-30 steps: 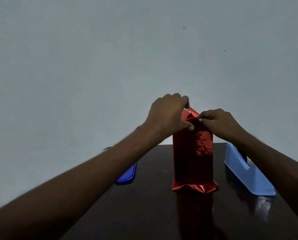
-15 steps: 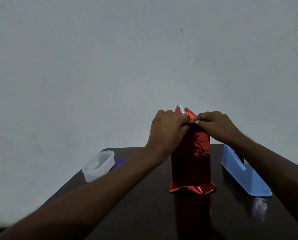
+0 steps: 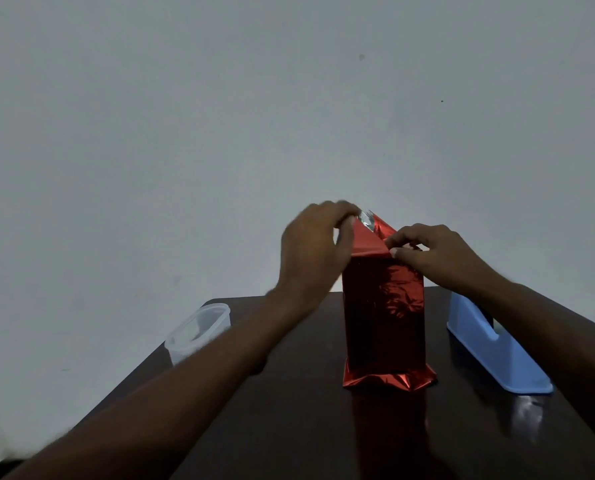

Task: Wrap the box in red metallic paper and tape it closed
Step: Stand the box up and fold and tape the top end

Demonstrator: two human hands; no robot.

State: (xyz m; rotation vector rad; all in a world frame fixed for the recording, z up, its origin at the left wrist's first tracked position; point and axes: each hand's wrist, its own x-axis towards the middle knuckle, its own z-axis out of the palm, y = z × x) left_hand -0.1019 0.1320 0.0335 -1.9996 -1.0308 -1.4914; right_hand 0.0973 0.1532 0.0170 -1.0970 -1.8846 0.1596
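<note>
Here both hands [image 3: 315, 251] [image 3: 438, 252] pinch the red paper's [image 3: 368, 239] top flap.

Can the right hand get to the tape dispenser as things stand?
Probably yes. The blue tape dispenser sits on the table just below the right hand, nothing between them. But that hand is pinching the red paper fold, so it would have to let go first.

Glossy red metallic paper [image 3: 384, 317], crinkled and mirror-bright, covers the upright box; a flap at its top shows a silver foil underside [image 3: 367, 220]. The paper stands on a dark, polished table [image 3: 289, 427] (its sheen throws back reflections). Left of the paper sits a translucent plastic container [image 3: 199, 332]; right of it, a smooth matt light-blue plastic dispenser [image 3: 490, 355]. Behind, a matt pale wall [image 3: 185, 133].
</note>
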